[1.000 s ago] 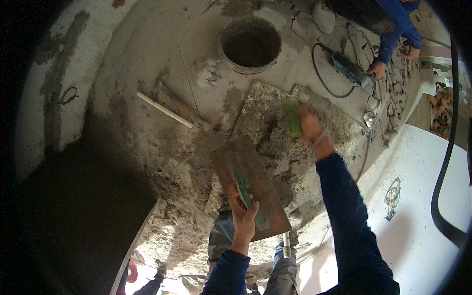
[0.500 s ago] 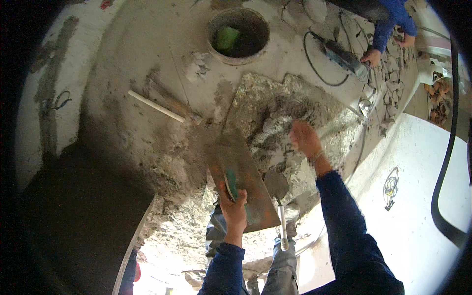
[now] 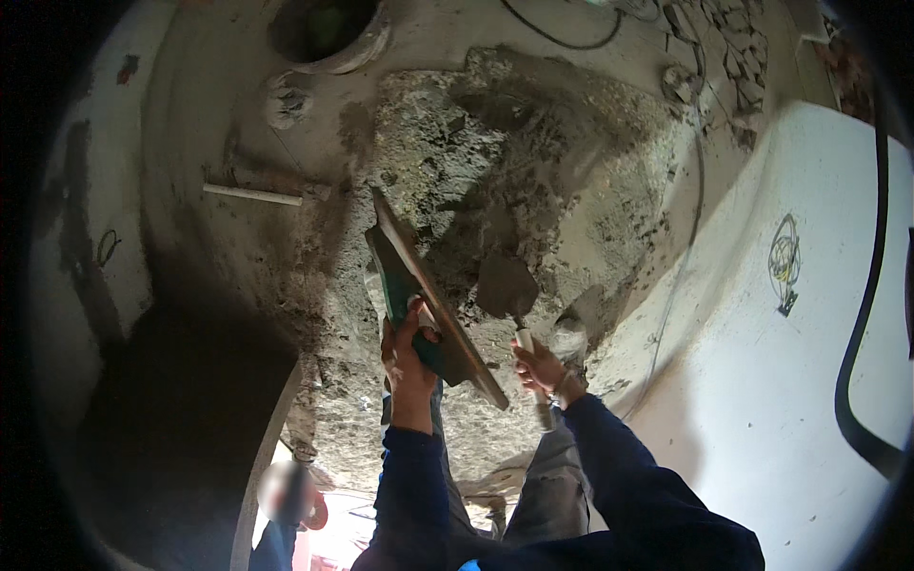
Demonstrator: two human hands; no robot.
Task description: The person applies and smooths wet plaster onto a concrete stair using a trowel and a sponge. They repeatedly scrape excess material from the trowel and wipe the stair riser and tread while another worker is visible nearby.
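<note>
The right hand, empty a moment ago, now grips a masonry trowel, blade just ahead of it; the left hand clasps a steeply tipped plastering float, so both carry tools.

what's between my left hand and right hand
In the head view, the lower end of the tilted float, then a strip of rough ground, lies between the left hand and the right hand.
</note>
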